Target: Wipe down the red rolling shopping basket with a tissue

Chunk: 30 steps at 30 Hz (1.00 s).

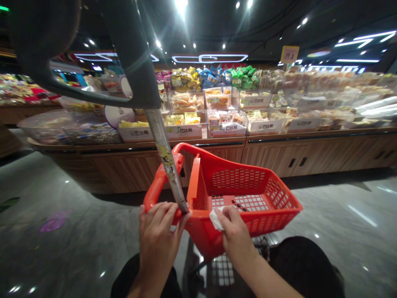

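A red plastic shopping cart [229, 178] stands in front of me, with slotted basket sides and a red push handle [158, 186] at its left. Over the near end of that handle curl the fingers of my left hand [163, 227], its thumb side close to the lower end of a scuffed metal pole [166, 157]. Pinched in my right hand [234, 231] is a crumpled white tissue [217, 217], touching the cart's near rim. The pole slants up to a big dark grey plastic part [133, 62] at upper left. How it is fixed below is hidden.
Behind the cart runs a wooden display counter [214, 155] with clear bins of packaged snacks [228, 124]. A yellow price sign [290, 54] stands above it on the right. My knees, in black [305, 265], flank the cart's lower frame on the shiny grey floor [93, 236].
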Each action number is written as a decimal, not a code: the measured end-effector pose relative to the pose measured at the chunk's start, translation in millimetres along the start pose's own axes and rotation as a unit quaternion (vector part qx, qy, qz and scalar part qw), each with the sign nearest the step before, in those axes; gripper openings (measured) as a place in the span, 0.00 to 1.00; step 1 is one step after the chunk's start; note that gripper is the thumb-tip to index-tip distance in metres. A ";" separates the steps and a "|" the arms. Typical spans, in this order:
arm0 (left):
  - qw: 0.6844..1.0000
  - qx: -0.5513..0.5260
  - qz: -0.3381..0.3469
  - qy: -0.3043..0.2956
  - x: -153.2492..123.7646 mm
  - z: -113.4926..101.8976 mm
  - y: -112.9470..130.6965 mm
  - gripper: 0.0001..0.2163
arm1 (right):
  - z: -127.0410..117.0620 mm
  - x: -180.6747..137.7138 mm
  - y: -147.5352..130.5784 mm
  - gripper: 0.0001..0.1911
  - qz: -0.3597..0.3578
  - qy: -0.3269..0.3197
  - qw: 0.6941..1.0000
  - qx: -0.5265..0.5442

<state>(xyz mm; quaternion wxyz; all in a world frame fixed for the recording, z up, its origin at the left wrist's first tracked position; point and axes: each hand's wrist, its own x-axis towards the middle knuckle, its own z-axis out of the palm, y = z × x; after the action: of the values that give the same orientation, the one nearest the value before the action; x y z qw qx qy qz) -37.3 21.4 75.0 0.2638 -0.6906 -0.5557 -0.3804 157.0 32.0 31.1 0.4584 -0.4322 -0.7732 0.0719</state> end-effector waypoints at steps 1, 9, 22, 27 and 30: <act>1.000 0.000 0.001 0.001 0.0 0.1 -0.2 0.10 | -0.8 -0.2 0.9 0.30 0.012 -0.002 1.000 -0.004; 1.000 0.013 0.022 0.004 0.9 3.0 -9.1 0.11 | 5.6 10.2 -15.9 0.26 -0.015 -0.067 0.998 -0.004; 0.999 0.020 0.031 0.013 1.2 5.6 -13.2 0.14 | 8.5 -6.1 -4.2 0.30 0.004 -0.035 0.999 0.014; 0.999 0.010 0.032 0.012 3.6 6.4 -16.3 0.15 | -15.4 -18.9 34.7 0.31 0.078 0.002 0.996 -0.031; 0.999 -0.001 0.014 0.038 -1.9 4.1 -12.5 0.17 | -22.5 -23.8 50.8 0.30 0.105 0.023 0.993 -0.048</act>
<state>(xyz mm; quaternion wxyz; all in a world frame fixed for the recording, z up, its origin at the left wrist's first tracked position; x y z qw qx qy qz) -48.6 26.6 70.3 0.2892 -0.6835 -0.5350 -0.4037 209.8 39.4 2.7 0.4446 -0.5345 -0.7152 0.0722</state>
